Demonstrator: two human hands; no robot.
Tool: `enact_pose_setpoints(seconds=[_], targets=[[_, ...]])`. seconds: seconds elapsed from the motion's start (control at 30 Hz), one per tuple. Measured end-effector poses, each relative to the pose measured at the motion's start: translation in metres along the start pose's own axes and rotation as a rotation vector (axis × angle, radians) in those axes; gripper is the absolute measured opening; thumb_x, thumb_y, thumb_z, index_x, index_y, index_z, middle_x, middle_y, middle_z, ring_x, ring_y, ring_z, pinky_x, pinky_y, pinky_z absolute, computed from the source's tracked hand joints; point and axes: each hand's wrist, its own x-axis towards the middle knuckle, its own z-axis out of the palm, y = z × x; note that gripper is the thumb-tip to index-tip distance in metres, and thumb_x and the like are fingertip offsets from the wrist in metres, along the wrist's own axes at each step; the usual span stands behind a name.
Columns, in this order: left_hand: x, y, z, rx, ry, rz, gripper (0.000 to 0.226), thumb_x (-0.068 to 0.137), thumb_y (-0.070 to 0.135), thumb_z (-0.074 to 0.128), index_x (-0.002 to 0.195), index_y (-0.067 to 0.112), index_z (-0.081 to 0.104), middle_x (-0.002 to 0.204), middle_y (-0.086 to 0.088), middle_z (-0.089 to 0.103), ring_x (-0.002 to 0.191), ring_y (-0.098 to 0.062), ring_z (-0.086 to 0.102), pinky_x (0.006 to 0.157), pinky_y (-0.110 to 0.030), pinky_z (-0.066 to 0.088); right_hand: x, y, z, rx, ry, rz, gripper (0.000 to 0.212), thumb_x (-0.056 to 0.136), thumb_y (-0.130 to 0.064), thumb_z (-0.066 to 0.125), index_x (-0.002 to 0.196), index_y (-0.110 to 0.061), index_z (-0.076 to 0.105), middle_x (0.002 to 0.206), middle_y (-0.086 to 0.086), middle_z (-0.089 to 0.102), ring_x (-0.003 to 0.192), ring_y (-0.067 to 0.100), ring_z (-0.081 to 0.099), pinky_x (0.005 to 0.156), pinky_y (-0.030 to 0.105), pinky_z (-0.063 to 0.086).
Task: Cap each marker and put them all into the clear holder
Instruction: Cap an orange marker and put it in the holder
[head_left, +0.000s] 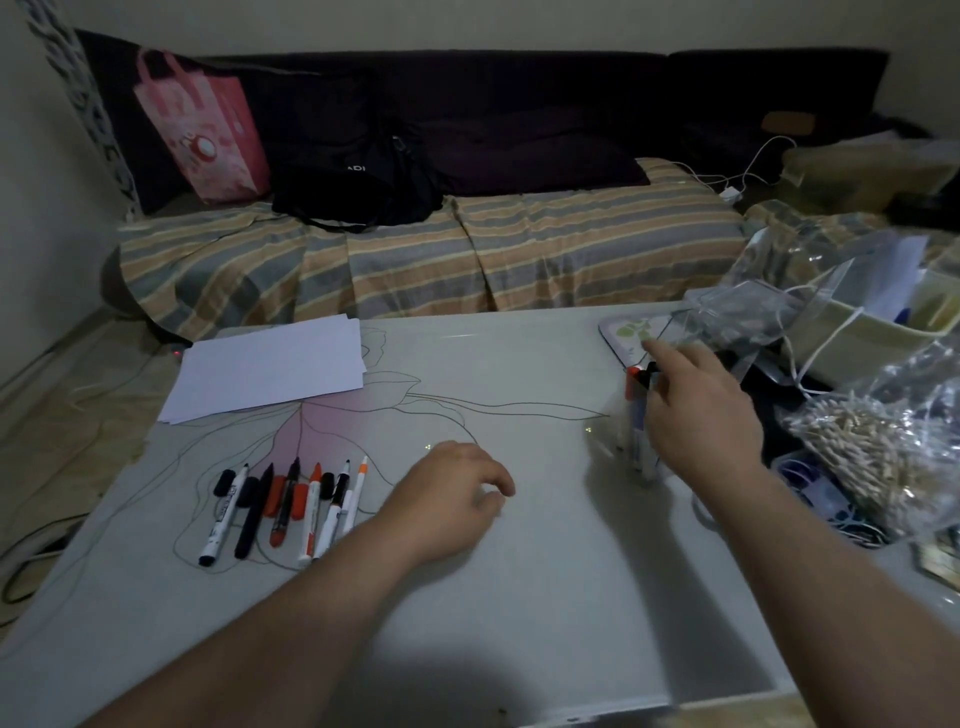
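Fingers (655, 382) of right hand (701, 410) loosely curled at capped tops of markers (638, 410) standing in clear holder (631, 447), probably seating one; actual grip impossible to tell. Left hand (452, 499) resting on worktop (545, 571), fingers curled, holding nothing, likely poised for next pickup. Further left, loose markers (291, 506) in a row, several uncapped.

Home living room, striped-covered sofa (426, 254), pink gift bag (202, 130), low table (519, 597)
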Motion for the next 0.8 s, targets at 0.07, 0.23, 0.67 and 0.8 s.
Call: enact_pose_setpoints(seconds=[0.07,0.23,0.67,0.8], targets=[[-0.003,-0.020,-0.015,0.049,0.020,-0.081,0.035,0.091,0.010,0.055,0.107,0.034,0.074,0.112,0.008,0.067,0.110,-0.018,0.054,0.098,-0.032,0.044,-0.006,-0.020,0.010,0.054,0.017,-0.125,0.040,0.099,-0.021,0.049,0.137,-0.027,0.061,0.133,0.004,0.057,0.113,0.033,0.060,0.087,0.042,0.051],[-0.026,-0.083,-0.051,0.105,0.167,-0.362,0.051,0.084,-0.002,0.053,0.104,0.039,0.074,0.112,0.008,0.065,0.105,-0.017,0.061,0.090,-0.035,0.054,-0.046,-0.078,0.070,0.124,-0.339,-0.412,0.034,0.093,-0.021,0.052,0.121,-0.027,0.070,0.121,0.000,0.063,0.110,0.025,0.062,0.093,0.037,0.051],[-0.065,-0.138,-0.063,0.133,0.187,-0.485,0.029,0.094,0.024,0.057,0.109,0.041,0.075,0.097,0.003,0.055,0.101,-0.023,0.059,0.094,-0.036,0.051,-0.103,-0.175,0.155,0.035,-0.775,-0.604,0.048,0.097,-0.051,0.045,0.144,-0.039,0.043,0.131,0.003,0.044,0.123,0.030,0.044,0.095,0.046,0.048],[-0.058,-0.132,-0.054,0.169,0.093,-0.456,0.030,0.092,0.030,0.058,0.115,0.044,0.073,0.108,-0.003,0.061,0.108,-0.025,0.057,0.097,-0.036,0.050,-0.098,-0.173,0.159,-0.005,-0.717,-0.604,0.040,0.100,-0.050,0.043,0.137,-0.037,0.049,0.126,0.003,0.045,0.115,0.030,0.047,0.087,0.044,0.048]])
